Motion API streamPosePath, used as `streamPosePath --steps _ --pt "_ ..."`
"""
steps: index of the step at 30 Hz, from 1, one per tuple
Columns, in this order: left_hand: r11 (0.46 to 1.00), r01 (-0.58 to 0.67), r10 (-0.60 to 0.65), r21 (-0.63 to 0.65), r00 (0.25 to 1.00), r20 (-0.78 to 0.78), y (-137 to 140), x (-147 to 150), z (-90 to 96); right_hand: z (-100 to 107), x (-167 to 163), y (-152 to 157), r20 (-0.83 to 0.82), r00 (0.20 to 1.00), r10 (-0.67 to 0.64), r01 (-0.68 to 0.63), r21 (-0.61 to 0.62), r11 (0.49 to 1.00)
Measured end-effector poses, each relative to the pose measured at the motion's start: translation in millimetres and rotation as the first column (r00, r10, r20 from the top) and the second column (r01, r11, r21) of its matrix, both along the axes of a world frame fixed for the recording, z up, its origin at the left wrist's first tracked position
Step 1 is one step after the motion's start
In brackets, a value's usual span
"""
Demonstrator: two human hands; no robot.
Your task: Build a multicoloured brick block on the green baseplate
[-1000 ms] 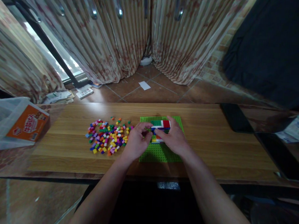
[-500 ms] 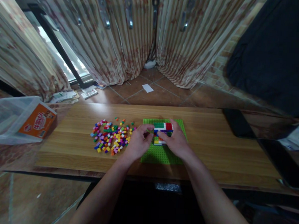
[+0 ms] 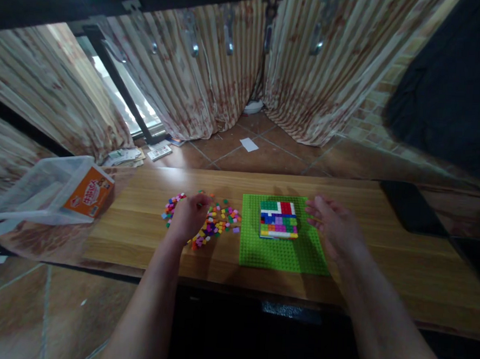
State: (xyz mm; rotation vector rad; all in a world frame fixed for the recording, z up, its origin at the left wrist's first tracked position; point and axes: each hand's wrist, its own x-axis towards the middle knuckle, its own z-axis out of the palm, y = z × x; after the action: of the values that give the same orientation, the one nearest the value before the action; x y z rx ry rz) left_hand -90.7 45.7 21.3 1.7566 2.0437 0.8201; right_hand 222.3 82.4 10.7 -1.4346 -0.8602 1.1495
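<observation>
A square block of colourful toy bricks (image 3: 278, 221) stands on the green studded baseplate (image 3: 255, 256). Its top shows green, white, red, blue, purple, pink and yellow pieces. Over the heap of loose toy bricks (image 3: 212, 229), my left hand (image 3: 187, 218) has its fingers curled together; whatever may be between the fingertips is hidden or too small to tell. My right hand (image 3: 335, 223) hovers over the baseplate's right edge, apart from the block. Its fingers are loosely bent and apart, with nothing visible in them.
A clear plastic bin (image 3: 56, 190) with an orange label sits at the left end of the wooden tabletop (image 3: 131, 227). A dark flat object (image 3: 413, 206) lies at the right. Behind the table, striped curtains (image 3: 221, 81) hang above a tiled floor.
Both hands have come off the brick block, the left moving left to the loose bricks, the right moving right. The view has shifted and tilted slightly.
</observation>
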Motion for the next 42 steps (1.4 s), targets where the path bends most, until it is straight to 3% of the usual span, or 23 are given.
streamPosePath --steps 5,9,20,28,34,38,42 --pt "0.996 -0.054 0.051 -0.071 0.998 -0.045 -10.6 -34.5 6.3 -9.3 1.5 2.6 -0.009 0.999 0.032 -0.031 0.031 0.999" --pt "0.993 -0.058 0.050 -0.101 0.996 -0.080 -15.9 -43.8 5.1 -10.3 0.1 3.4 -0.009 0.999 0.052 -0.052 0.028 0.998" --pt "0.968 0.233 -0.244 -0.090 0.959 -0.143 -18.4 -9.9 6.6 0.8 -12.9 3.0 -0.060 0.997 0.055 -0.057 -0.038 0.998" --pt "0.952 0.306 -0.300 0.001 0.936 -0.181 -13.2 -3.5 3.0 6.6 -14.8 0.8 -0.063 0.997 0.039 -0.040 -0.012 0.999" --pt "0.899 0.418 -0.432 0.127 0.894 0.118 -14.7 38.7 9.5 9.1 -15.8 1.4 -0.065 0.997 0.044 -0.044 0.004 0.999" --pt "0.879 0.438 -0.468 0.191 0.868 0.163 -15.6 77.9 9.9 11.1 -16.2 0.9 -0.090 0.995 0.050 -0.050 0.005 0.999" --pt "0.852 0.418 -0.472 0.316 0.874 0.115 -12.3 102.5 4.0 12.6 -16.9 0.4 -0.117 0.991 0.063 -0.064 -0.003 0.998"
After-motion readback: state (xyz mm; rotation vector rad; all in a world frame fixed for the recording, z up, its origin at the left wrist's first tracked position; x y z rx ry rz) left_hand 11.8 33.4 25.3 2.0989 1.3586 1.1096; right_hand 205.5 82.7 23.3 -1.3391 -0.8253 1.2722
